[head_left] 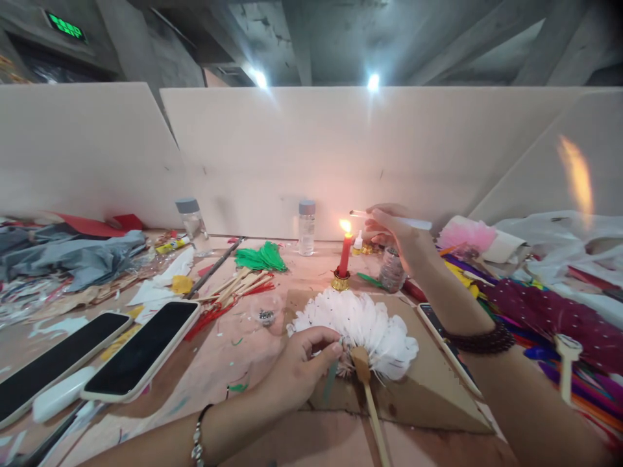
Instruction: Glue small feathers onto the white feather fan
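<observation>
My right hand [389, 224] is closed around a thin white-handled tool [419, 224]. Its slim, dark-ended tip points left, just above and right of the flame on a lit red candle [345, 256] in a gold holder [341, 280]. A round fan of white feathers [360, 324] on a wooden stick [372, 408] lies on a piece of cardboard [433, 399]. At the fan's lower left edge, my left hand [306, 363] pinches thumb and finger together; what is between them is too small to name. A faint greenish strip [331, 381] shows below those fingertips.
Left are two phones [141, 350], green feathers [261, 257] and red-tipped sticks [238, 288]. Behind the candle stand a clear bottle [306, 227] and a glue bottle [357, 244]. Another phone [448, 344] lies under my right forearm, with a dark red feather fan [545, 318] at the right.
</observation>
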`<state>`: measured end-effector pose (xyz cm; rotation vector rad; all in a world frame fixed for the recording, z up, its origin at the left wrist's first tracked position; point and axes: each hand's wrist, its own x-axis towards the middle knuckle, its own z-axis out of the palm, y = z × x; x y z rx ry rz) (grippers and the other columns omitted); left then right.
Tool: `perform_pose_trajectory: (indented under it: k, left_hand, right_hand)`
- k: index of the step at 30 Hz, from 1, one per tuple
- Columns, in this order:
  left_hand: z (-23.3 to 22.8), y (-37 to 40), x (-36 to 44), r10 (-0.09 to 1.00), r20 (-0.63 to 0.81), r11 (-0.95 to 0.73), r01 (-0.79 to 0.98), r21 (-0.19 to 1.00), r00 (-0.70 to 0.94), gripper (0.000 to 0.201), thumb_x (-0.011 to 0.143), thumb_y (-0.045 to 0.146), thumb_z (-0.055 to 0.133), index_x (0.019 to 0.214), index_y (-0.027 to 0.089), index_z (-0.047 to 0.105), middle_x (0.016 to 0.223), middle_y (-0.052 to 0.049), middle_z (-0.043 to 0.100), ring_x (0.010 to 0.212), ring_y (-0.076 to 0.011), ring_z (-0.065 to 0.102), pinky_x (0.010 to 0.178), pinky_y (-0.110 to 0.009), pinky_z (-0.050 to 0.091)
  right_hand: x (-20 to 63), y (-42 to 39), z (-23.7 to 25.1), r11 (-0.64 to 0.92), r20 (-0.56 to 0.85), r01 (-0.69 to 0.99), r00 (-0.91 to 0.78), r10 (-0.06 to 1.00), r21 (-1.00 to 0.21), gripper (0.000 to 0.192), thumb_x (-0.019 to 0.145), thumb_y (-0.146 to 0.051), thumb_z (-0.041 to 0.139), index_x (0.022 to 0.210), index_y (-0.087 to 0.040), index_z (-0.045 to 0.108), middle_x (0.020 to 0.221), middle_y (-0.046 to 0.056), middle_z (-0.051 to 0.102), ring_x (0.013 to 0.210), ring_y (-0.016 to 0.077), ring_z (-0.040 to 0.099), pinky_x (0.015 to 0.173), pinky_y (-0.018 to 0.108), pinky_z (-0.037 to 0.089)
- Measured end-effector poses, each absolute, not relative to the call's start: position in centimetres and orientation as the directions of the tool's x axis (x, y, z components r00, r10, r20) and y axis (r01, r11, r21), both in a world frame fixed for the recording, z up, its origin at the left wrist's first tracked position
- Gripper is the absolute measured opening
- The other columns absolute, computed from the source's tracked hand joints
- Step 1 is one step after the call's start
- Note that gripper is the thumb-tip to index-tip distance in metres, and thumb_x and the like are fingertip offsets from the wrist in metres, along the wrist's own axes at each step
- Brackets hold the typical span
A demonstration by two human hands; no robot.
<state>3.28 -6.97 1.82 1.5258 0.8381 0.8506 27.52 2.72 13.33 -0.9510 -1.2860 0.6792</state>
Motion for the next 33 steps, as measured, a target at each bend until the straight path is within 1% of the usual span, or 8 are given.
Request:
perform_pose_trajectory:
  k: [3, 8, 12, 16, 21, 26, 30, 33]
  left_hand:
    - [1.6, -6.9, 3.3, 0.877, 0.052, -0.094, 0.063, 0.994, 0.478, 0.051, 0.088, 0.067, 0.075, 0.090, 0.016, 0.068, 0.077, 0.000, 0.063, 0.070, -0.0134, 0.053, 0.066, -0.026, 0.041]
    - [1.4, -6.8, 3.3, 0.882, 0.046, -0.088, 0.068, 0.994, 0.469, 0.052, 0.086, 0.068, 0.076, 0.091, 0.016, 0.069, 0.080, -0.001, 0.064, 0.075, -0.0148, 0.054, 0.069, -0.027, 0.041]
    - [1.6, -6.9, 3.3, 0.884, 0.023, -0.068, 0.079, 0.995, 0.467, 0.053, 0.084, 0.068, 0.077, 0.088, 0.016, 0.069, 0.077, 0.000, 0.062, 0.072, -0.0142, 0.052, 0.069, -0.027, 0.041]
    - [1.8, -7.0, 3.3, 0.890, 0.013, -0.056, 0.080, 0.995, 0.455, 0.050, 0.083, 0.065, 0.079, 0.087, 0.016, 0.071, 0.076, 0.000, 0.062, 0.070, -0.0142, 0.051, 0.066, -0.026, 0.040]
    - [1.6, -6.8, 3.3, 0.886, 0.031, -0.066, 0.059, 0.996, 0.463, 0.047, 0.083, 0.063, 0.081, 0.090, 0.016, 0.074, 0.078, -0.001, 0.066, 0.071, -0.0146, 0.053, 0.065, -0.025, 0.042]
    - [1.6, -6.9, 3.3, 0.887, 0.029, -0.058, 0.049, 0.997, 0.461, 0.048, 0.082, 0.062, 0.083, 0.091, 0.016, 0.075, 0.078, -0.002, 0.066, 0.072, -0.0149, 0.057, 0.067, -0.025, 0.046]
    - [1.6, -6.9, 3.3, 0.881, 0.031, -0.050, 0.027, 0.998, 0.473, 0.049, 0.083, 0.063, 0.082, 0.092, 0.015, 0.075, 0.078, -0.002, 0.067, 0.072, -0.0147, 0.059, 0.067, -0.026, 0.049]
    - [1.7, -6.9, 3.3, 0.872, 0.042, -0.053, 0.009, 0.999, 0.487, 0.049, 0.084, 0.063, 0.082, 0.091, 0.015, 0.075, 0.077, -0.002, 0.067, 0.071, -0.0145, 0.059, 0.067, -0.025, 0.049]
  right_hand:
    - [27.5, 3.9, 12.4, 0.473, 0.489, 0.126, 0.196, 0.850, -0.872, 0.022, 0.091, -0.041, 0.067, 0.098, -0.023, 0.077, 0.102, 0.009, 0.077, 0.093, 0.0235, 0.073, 0.070, 0.035, 0.054]
    - [27.7, 4.8, 10.9, 0.427, 0.470, 0.217, 0.218, 0.856, -0.878, 0.022, 0.086, -0.034, 0.071, 0.106, -0.025, 0.078, 0.094, 0.006, 0.077, 0.079, 0.0214, 0.068, 0.067, 0.035, 0.052]
    - [27.8, 4.9, 10.6, 0.402, 0.454, 0.248, 0.210, 0.866, -0.882, 0.020, 0.083, -0.035, 0.072, 0.100, -0.024, 0.077, 0.096, 0.006, 0.075, 0.081, 0.0225, 0.068, 0.064, 0.034, 0.051]
    - [27.6, 4.8, 10.7, 0.403, 0.451, 0.244, 0.195, 0.871, -0.882, 0.024, 0.080, -0.036, 0.072, 0.100, -0.023, 0.078, 0.097, 0.005, 0.074, 0.088, 0.0241, 0.068, 0.067, 0.034, 0.053]
    - [27.4, 4.6, 10.7, 0.396, 0.439, 0.223, 0.195, 0.877, -0.891, 0.025, 0.079, -0.037, 0.073, 0.099, -0.023, 0.077, 0.095, 0.006, 0.074, 0.089, 0.0241, 0.068, 0.068, 0.034, 0.053]
    - [27.0, 3.9, 11.4, 0.399, 0.429, 0.173, 0.196, 0.882, -0.900, 0.024, 0.079, -0.043, 0.077, 0.093, -0.023, 0.075, 0.093, 0.005, 0.075, 0.085, 0.0219, 0.070, 0.066, 0.032, 0.054]
    - [27.4, 2.9, 12.6, 0.417, 0.436, 0.130, 0.193, 0.879, -0.899, 0.030, 0.079, -0.051, 0.080, 0.086, -0.023, 0.069, 0.085, 0.004, 0.073, 0.080, 0.0199, 0.072, 0.062, 0.029, 0.055]
    - [28.0, 2.0, 13.5, 0.455, 0.477, 0.145, 0.210, 0.853, -0.879, 0.037, 0.080, -0.057, 0.080, 0.083, -0.023, 0.065, 0.079, 0.003, 0.072, 0.072, 0.0171, 0.071, 0.061, 0.028, 0.054]
